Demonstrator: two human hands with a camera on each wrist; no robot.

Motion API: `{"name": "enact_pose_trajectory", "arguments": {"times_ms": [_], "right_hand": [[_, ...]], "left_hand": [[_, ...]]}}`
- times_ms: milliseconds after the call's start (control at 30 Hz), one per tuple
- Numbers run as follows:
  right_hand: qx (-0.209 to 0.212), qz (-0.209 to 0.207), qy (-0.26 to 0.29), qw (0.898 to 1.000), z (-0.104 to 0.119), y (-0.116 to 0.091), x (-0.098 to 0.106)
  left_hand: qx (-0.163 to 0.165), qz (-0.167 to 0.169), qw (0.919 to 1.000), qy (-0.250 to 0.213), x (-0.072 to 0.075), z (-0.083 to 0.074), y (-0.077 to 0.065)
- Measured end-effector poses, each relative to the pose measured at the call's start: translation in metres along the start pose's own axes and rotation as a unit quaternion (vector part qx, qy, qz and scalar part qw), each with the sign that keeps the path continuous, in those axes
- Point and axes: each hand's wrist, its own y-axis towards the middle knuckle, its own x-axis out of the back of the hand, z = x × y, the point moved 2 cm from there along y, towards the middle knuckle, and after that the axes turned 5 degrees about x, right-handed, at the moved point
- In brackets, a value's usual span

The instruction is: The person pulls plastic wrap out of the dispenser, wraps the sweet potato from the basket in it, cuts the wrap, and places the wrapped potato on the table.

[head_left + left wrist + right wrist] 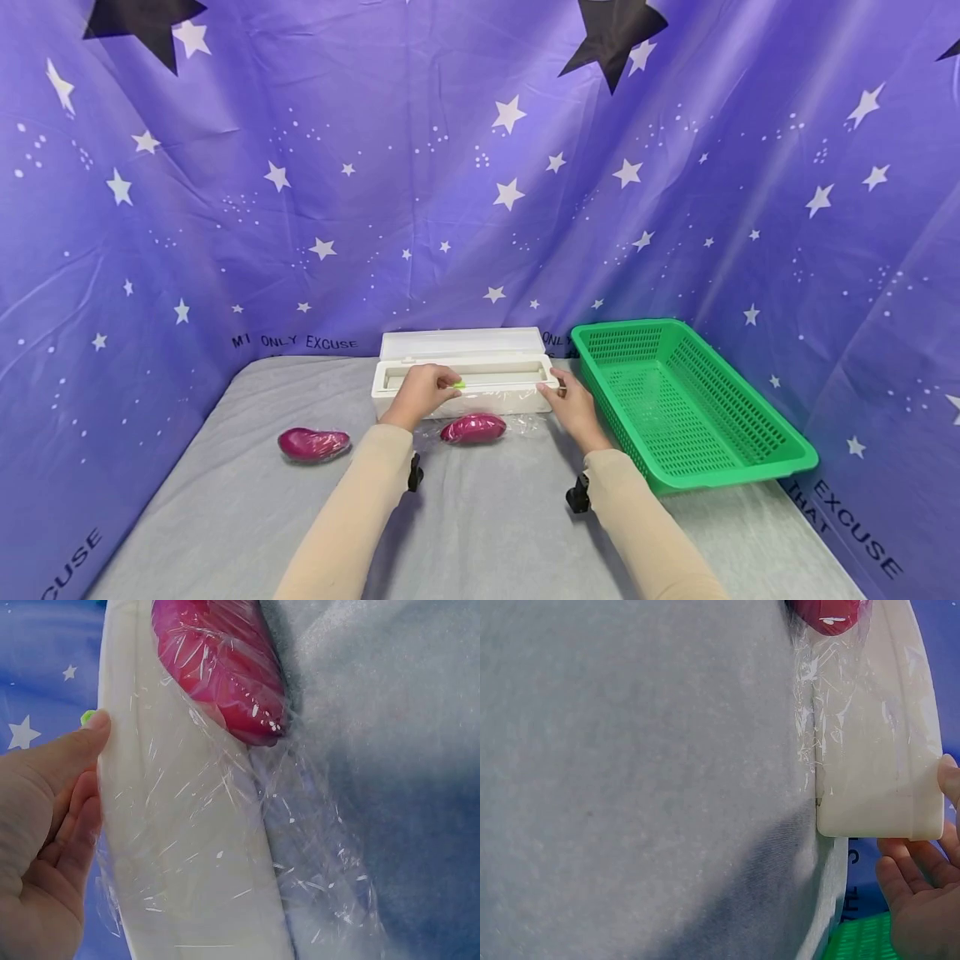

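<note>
A white cling film dispenser (517, 403) stands at the back of the table, its clear lid (463, 342) raised. My left hand (420, 393) pinches the small green slide cutter (87, 717) on the dispenser's front top edge, between thumb and fingers. At the right end, my right hand (576, 410) grips the dispenser, thumb on the top edge and fingers at the end wall. Transparent film (315, 847) hangs down the front onto the table. On that film, against the dispenser, lies a shiny magenta eggplant (472, 428), partly covered by film in the left wrist view.
A second magenta eggplant (313, 444), wrapped in film, lies to the left on the grey cloth (480, 525). To the right, close to my right hand, stands a green perforated basket (797, 455). A purple star-patterned curtain (420, 167) surrounds the table.
</note>
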Motion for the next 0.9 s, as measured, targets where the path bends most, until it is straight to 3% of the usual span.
{"name": "enact_pose_trajectory", "arguments": {"times_ms": [167, 400, 667, 900], "right_hand": [[0.002, 0.001, -0.004, 1.000, 0.000, 0.000, 0.000], [0.003, 0.002, -0.009, 1.000, 0.000, 0.000, 0.000], [0.001, 0.003, -0.005, 1.000, 0.000, 0.000, 0.000], [0.002, 0.000, -0.005, 1.000, 0.000, -0.001, 0.000]], "left_hand": [[-0.011, 0.003, 0.9999, -0.005, -0.002, 0.000, 0.001], [-0.021, 0.034, 0.9992, -0.001, -0.004, -0.004, 0.004], [-0.060, 0.049, 0.9970, -0.006, -0.009, -0.010, 0.007], [-0.079, 0.082, 0.9935, -0.001, -0.013, -0.017, 0.008]]}}
